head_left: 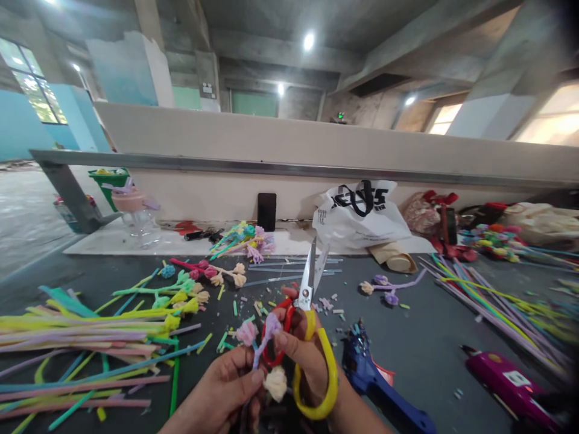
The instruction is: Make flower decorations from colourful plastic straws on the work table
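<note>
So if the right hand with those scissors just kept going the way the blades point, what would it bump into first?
Probably the loose pale sticks lying across the dark table just beyond the blade tips of the scissors that the right hand holds. Past them sits the white bag. Depth is hard to judge, and the blades tilt upward.

scissors: your pair has one red and one yellow handle loop, with silver blades.
pipe-cleaner flower: in your fingers, a lilac stem with pink, purple and cream tufts.
bench: dark grey, speckled with pastel snippets.
pipe cleaners: at your left, yellow, lilac, pink, blue and green in a heap.
blue glue gun: blue with a red trigger.
magenta glue gun: magenta with a white label.
plastic bag: white with black lettering.
bin: green.
phone: black.
</note>
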Demonstrator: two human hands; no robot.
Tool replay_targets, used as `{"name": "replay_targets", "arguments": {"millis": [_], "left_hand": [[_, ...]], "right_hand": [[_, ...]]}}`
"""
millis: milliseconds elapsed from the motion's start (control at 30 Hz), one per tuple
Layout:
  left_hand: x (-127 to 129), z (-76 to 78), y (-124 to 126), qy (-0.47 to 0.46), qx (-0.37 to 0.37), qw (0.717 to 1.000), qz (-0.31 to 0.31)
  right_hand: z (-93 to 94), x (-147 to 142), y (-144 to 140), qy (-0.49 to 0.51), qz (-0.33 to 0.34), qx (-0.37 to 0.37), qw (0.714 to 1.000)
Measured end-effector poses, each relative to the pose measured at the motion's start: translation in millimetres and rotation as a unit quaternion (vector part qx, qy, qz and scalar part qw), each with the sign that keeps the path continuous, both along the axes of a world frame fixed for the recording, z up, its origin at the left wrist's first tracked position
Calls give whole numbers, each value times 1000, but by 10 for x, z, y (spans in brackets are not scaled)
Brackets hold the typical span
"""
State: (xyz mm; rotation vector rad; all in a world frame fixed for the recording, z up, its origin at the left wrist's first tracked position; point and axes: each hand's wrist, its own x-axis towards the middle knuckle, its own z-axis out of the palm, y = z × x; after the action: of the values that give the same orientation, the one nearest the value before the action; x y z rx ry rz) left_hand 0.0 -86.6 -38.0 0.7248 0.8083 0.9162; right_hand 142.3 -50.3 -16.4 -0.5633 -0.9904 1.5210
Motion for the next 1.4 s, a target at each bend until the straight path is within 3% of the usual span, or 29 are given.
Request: {"name": "replay_targets", "arguments": {"millis": [467,833,1033,1400], "left_hand": [[-26,-2,-16,-18,-4,999,-35],[-104,141,-54,-156,-11,986,-49],[-101,161,-119,-123,16,990,-66],[-54,195,-141,-32,67,997,25]], "right_hand": [[90,-15,-60,25,8,-35,999],[146,24,-64,59,53,-31,996],[148,12,-117,59,96,-16,994],[100,-24,-118,71,119,-30,990]]}}
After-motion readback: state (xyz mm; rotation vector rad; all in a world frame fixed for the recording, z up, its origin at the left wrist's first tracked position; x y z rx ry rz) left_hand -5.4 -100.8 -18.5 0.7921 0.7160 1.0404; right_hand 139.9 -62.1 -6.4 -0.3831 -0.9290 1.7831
